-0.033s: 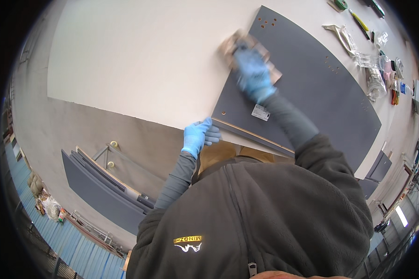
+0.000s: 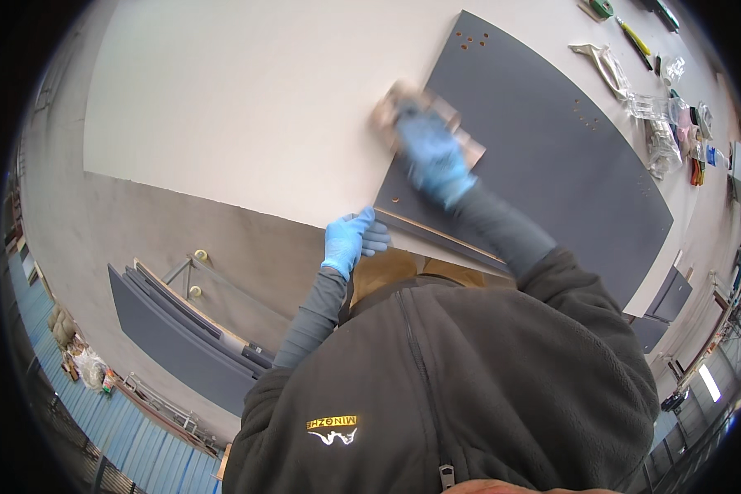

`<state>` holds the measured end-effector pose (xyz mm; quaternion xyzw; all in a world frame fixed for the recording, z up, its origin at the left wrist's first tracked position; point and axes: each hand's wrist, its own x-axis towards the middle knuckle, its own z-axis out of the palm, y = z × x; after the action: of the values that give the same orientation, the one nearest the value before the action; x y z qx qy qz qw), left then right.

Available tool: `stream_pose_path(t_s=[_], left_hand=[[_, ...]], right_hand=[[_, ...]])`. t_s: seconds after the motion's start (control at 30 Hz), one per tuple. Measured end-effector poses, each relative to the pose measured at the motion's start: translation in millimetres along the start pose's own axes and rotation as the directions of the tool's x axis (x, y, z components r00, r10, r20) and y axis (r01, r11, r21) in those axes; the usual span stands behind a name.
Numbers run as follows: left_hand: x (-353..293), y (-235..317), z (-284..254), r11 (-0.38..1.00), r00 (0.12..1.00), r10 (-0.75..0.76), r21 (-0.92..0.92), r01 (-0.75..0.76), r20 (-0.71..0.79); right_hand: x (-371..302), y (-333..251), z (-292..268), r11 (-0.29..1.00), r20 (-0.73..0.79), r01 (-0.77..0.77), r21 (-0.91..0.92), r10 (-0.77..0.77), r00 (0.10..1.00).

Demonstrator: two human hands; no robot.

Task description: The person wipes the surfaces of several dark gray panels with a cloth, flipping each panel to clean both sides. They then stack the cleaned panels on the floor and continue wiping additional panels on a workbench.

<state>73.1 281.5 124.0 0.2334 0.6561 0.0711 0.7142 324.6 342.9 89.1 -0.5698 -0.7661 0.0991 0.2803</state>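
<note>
A dark grey panel (image 2: 543, 140) with a curved far edge and small drilled holes lies flat on a large white tabletop (image 2: 247, 107). My right hand (image 2: 435, 152), in a blue glove and smeared by motion, presses a crumpled pinkish-beige cloth (image 2: 387, 115) on the panel's left edge. Part of the cloth hangs over onto the white surface. At the panel's near left corner, my gloved left hand (image 2: 350, 239) grips the edge with its fingers bent round it.
Tools and clear plastic wrapping lie at the far right, among them a yellow-handled tool (image 2: 634, 37) and a green tape roll (image 2: 601, 8). Below the table at left, several grey curved panels (image 2: 181, 329) stand together beside a wheeled metal frame (image 2: 222, 284).
My right hand and the cloth have slid left and slightly toward me along the panel's edge. My forearm now covers the white label. The left hand stays at the corner.
</note>
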Motion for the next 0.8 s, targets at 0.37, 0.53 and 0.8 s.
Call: stream_pose_path(t_s=[0.37, 0.53, 0.8], left_hand=[[-6, 4, 0, 0.998, 1.000, 0.000, 0.066, -0.001, 0.017], [-2, 1, -2, 0.997, 1.000, -0.009, 0.080, 0.009, 0.000], [1, 7, -7, 0.992, 0.997, -0.038, 0.127, 0.029, 0.071]], right_hand=[[40, -4, -31, 0.989, 0.141, -0.149, -0.014, 0.150, 0.979], [-10, -56, -9, 0.994, 0.159, -0.075, -0.080, 0.087, 0.983], [-8, -13, -7, 0.981, 0.061, 0.169, 0.093, -0.175, 0.983]])
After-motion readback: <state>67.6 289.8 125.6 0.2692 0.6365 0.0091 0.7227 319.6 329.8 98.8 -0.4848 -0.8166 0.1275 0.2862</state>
